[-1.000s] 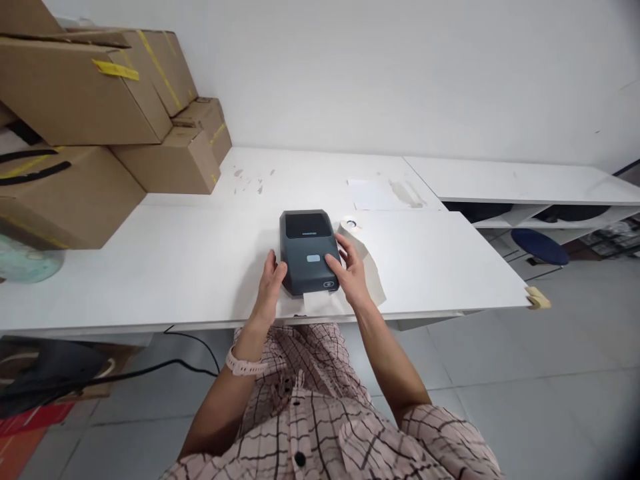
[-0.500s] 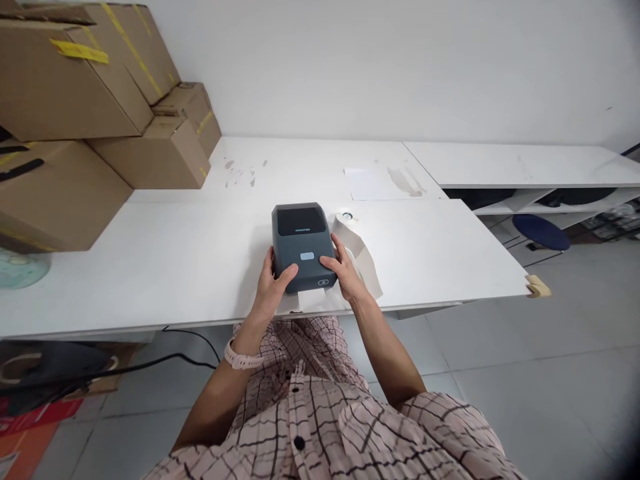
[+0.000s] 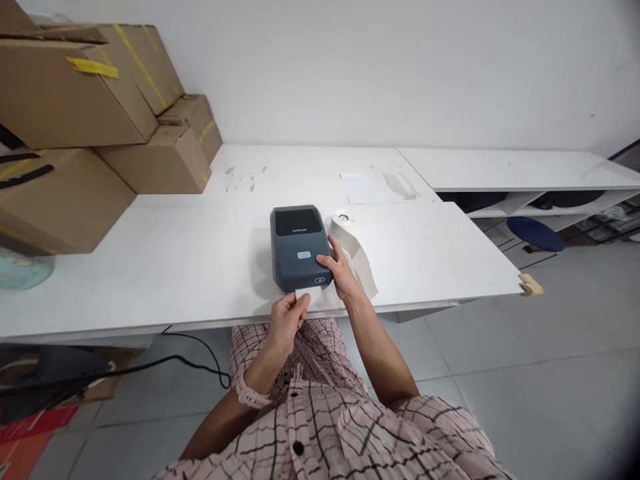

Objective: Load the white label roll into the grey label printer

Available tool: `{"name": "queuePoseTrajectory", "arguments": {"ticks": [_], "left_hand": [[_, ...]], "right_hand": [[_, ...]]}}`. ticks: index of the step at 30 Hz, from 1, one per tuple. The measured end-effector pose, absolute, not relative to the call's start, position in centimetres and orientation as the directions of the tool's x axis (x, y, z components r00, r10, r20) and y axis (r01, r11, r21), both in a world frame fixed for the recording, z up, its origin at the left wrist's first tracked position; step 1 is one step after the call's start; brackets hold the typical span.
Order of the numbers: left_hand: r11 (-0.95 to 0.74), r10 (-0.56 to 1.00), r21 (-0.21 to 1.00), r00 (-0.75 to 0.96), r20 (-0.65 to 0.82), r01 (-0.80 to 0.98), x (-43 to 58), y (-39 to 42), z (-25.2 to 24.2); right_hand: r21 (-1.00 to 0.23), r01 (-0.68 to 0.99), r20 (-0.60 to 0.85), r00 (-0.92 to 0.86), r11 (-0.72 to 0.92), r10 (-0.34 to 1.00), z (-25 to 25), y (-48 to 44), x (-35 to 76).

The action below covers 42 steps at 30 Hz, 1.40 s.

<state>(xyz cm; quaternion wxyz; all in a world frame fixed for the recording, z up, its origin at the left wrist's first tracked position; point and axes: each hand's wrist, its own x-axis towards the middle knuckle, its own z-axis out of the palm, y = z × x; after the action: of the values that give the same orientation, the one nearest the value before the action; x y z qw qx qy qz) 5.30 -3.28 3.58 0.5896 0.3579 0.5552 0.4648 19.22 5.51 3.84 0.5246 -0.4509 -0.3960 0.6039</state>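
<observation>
A dark grey label printer [image 3: 296, 245] sits near the front edge of the white table [image 3: 175, 267]. A strip of white label paper [image 3: 314, 297] sticks out of its front slot. My left hand [image 3: 286, 321] pinches the left end of that strip between thumb and fingers. My right hand [image 3: 338, 269] rests on the printer's front right corner, fingers pressed on its top. A roll of white label paper [image 3: 345, 227] stands just right of the printer, its loose tail trailing toward the table edge.
Stacked cardboard boxes [image 3: 75, 120] with yellow tape fill the table's left back. A sheet of paper [image 3: 363, 188] lies further back. A lower white shelf [image 3: 520, 170] extends right, a blue stool [image 3: 535, 233] beneath it. Black cables [image 3: 150, 363] run under the table.
My left hand left the printer's left side, dropped to the front slot and pinched the protruding label paper. My right hand stayed on the printer.
</observation>
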Motion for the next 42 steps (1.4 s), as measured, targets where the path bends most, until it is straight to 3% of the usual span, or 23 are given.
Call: {"name": "queuePoseTrajectory", "arguments": {"ticks": [5, 10, 12, 17, 23, 31, 34, 37, 42], "left_hand": [[0.198, 0.980, 0.978, -0.039, -0.196, 0.061, 3.6, -4.4, 2.6], [0.050, 0.930, 0.987, -0.366, 0.010, 0.156, 1.1, -4.1, 1.5], [-0.005, 0.908, 0.987, -0.413, 0.071, 0.160, 0.7, -3.0, 1.6], [0.005, 0.959, 0.998, -0.283, 0.011, 0.056, 2.1, -0.8, 2.3], [0.007, 0.969, 1.000, -0.246, -0.011, -0.017, 2.8, -1.0, 3.1], [-0.291, 0.931, 0.956, -0.243, 0.273, -0.043, 1.0, 4.3, 7.6], [-0.222, 0.933, 0.974, -0.281, 0.224, 0.036, 0.1, 7.2, 7.2], [-0.004, 0.933, 0.987, -0.354, 0.060, 0.158, -0.6, 8.6, 4.9], [0.177, 0.957, 0.938, -0.276, -0.093, 0.298, -0.9, 8.7, 2.4]], "right_hand": [[-0.984, -0.150, -0.086, -0.059, -0.093, 0.995, 6.0, 5.8, 19.1], [-0.981, -0.108, -0.156, -0.064, -0.162, 0.986, 7.0, 6.3, 18.8], [-0.980, -0.088, -0.175, -0.054, -0.179, 0.983, 7.3, 6.6, 18.6], [-0.988, -0.058, -0.142, -0.052, -0.145, 0.988, 7.2, 6.7, 18.6], [-0.995, -0.093, -0.013, -0.114, -0.024, 0.993, 4.8, 3.7, 20.1], [-0.970, -0.005, 0.245, -0.055, 0.245, 0.968, 8.3, 6.5, 20.2], [-0.953, 0.028, 0.300, -0.016, 0.300, 0.954, 10.2, 10.3, 19.4], [-0.940, 0.121, 0.325, 0.024, 0.320, 0.945, 11.0, 14.2, 18.5], [-0.912, 0.185, 0.365, -0.046, 0.367, 0.930, 11.1, 19.1, 18.7]]}}
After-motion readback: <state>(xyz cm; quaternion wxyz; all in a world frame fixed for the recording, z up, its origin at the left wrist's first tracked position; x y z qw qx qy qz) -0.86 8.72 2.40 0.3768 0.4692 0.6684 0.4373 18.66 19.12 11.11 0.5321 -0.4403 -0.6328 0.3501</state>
